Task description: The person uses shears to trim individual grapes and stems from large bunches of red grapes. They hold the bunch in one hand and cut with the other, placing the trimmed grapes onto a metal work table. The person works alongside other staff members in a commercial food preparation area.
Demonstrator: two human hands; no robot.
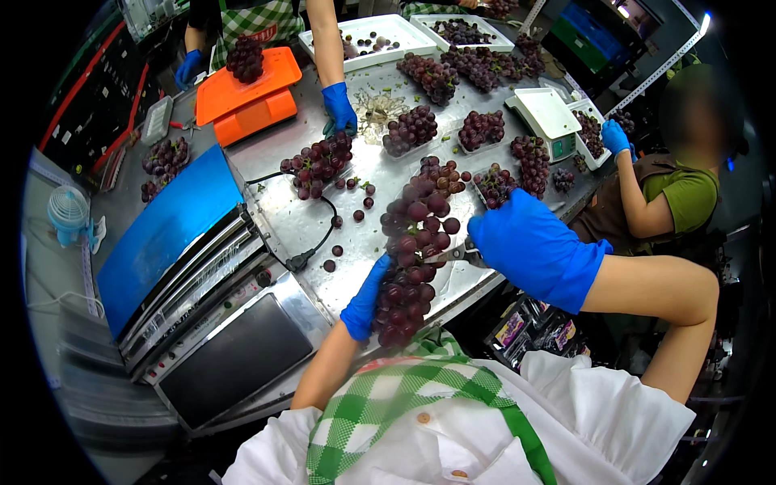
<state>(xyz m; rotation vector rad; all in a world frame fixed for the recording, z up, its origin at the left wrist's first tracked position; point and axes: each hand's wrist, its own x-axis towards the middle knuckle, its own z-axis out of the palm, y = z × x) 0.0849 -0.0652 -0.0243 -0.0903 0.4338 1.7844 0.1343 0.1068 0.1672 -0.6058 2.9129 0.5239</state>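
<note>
A long bunch of dark red grapes [403,297] hangs in front of me over the near table edge. My left hand [368,297], in a blue glove, holds the bunch from its left side, the fingers partly hidden behind the grapes. In my right hand [527,245], also gloved in blue, is a pair of metal snips [458,254]. The blades reach into the middle of the bunch; whether they are closed on a stem cannot be seen. Just beyond lie a lighter bunch [441,176] and grapes in a clear tray [496,185].
A wrapping machine [236,357] with a blue film roll [173,224] stands at left. An orange scale [251,115], a white scale [548,121] and a white foam crate [388,42] are farther off. Loose grapes [359,215] and a black plug [297,262] lie on the metal table [267,160]. Co-workers' gloved hands [339,109] are nearby.
</note>
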